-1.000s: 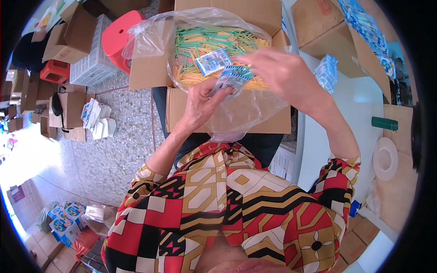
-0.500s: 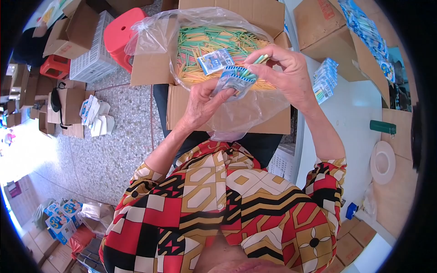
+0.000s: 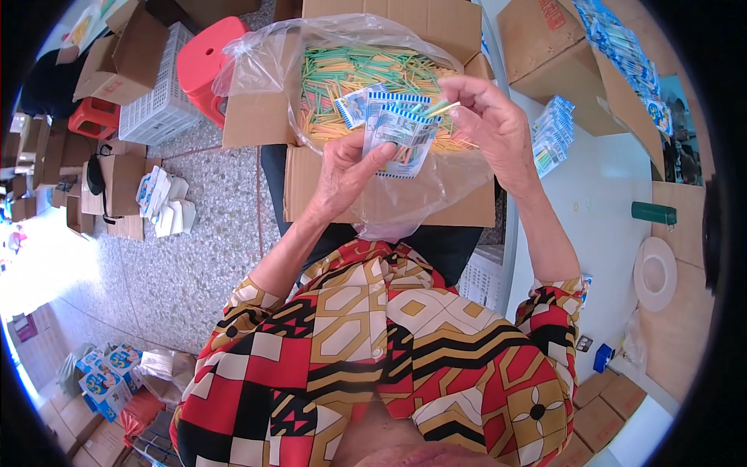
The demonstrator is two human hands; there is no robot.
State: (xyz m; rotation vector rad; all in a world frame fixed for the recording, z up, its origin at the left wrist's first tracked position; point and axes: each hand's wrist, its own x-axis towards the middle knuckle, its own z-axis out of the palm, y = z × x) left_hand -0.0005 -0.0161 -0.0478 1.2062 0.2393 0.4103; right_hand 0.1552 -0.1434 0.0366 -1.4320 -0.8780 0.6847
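Note:
My left hand (image 3: 349,170) pinches a small clear packet (image 3: 400,141) with blue-and-white print, its thumb across the front. Thin coloured sticks (image 3: 442,110), green and pale yellow, poke out of the packet's upper right corner. Beside their ends is my right hand (image 3: 498,128), with index finger and thumb apart and the thumb close to or touching the sticks. Below both hands a cardboard box (image 3: 389,189), lined with a clear plastic bag (image 3: 268,54), holds a heap of green, yellow, orange and pink sticks (image 3: 373,64). Another printed packet (image 3: 354,107) lies on the heap, partly hidden behind the held one.
On the white table (image 3: 595,179) at right lie a stack of filled packets (image 3: 553,134) and an open carton (image 3: 541,43) with more packets along it. A red stool (image 3: 208,58) and a white crate (image 3: 161,93) stand left. White bundles (image 3: 167,201) rest farther left.
The held packet has turned more upright, its front now facing me. My right finger and thumb have parted from their pinch on the sticks, which now sit in the packet's corner.

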